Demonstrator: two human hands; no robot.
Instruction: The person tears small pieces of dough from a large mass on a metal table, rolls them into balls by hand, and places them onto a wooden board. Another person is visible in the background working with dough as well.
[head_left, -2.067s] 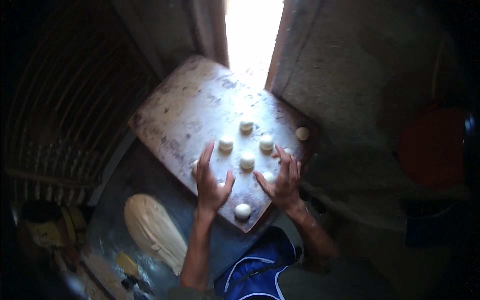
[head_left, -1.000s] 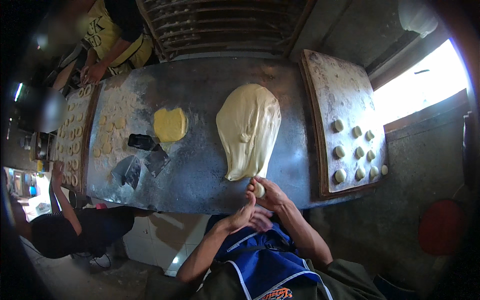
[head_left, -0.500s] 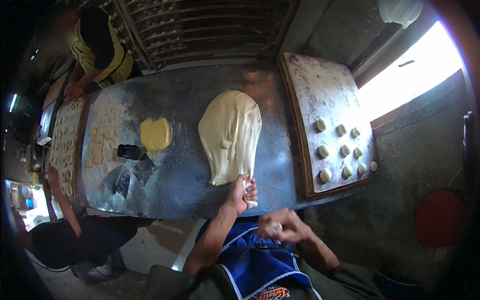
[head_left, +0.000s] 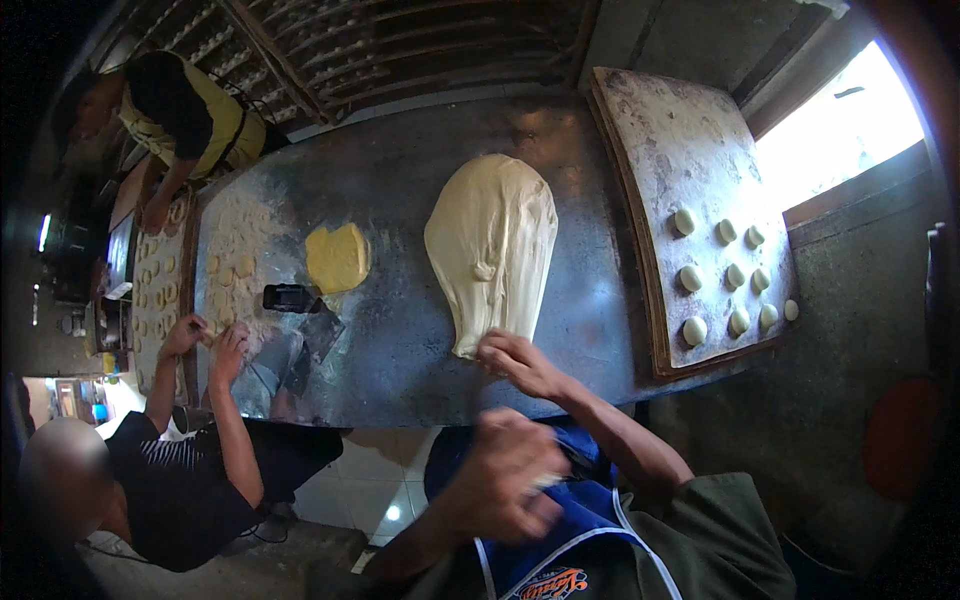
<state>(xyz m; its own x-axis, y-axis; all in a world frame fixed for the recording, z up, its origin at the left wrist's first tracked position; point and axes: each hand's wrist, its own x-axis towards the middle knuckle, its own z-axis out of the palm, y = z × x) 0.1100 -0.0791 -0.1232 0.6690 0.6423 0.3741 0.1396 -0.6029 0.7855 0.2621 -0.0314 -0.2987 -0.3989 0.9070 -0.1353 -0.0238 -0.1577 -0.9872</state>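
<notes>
A large pale slab of dough (head_left: pixel 490 240) lies on the dark tabletop in front of me, rounded at the far end and narrower toward me, with folds running along it. My right hand (head_left: pixel 518 362) is at its near end, fingers closed on the dough's edge. Closer to my body, over the blue apron, my left hand (head_left: pixel 505 475) is smeared by motion. Its fingers look curled, and a bit of pale dough (head_left: pixel 546 481) shows at them.
Left of the slab lie a yellow block (head_left: pixel 338 258), a black container (head_left: pixel 289 298) and scrapers (head_left: pixel 278 360). A stacked board (head_left: pixel 665 130) with several dough balls stands on the right. Two people work at a tray of dough rings (head_left: pixel 160 270) at far left.
My left hand has left the slab's near end and come back toward my body. My right hand has gone forward onto the dough's edge. The person at lower left now leans in with both hands.
</notes>
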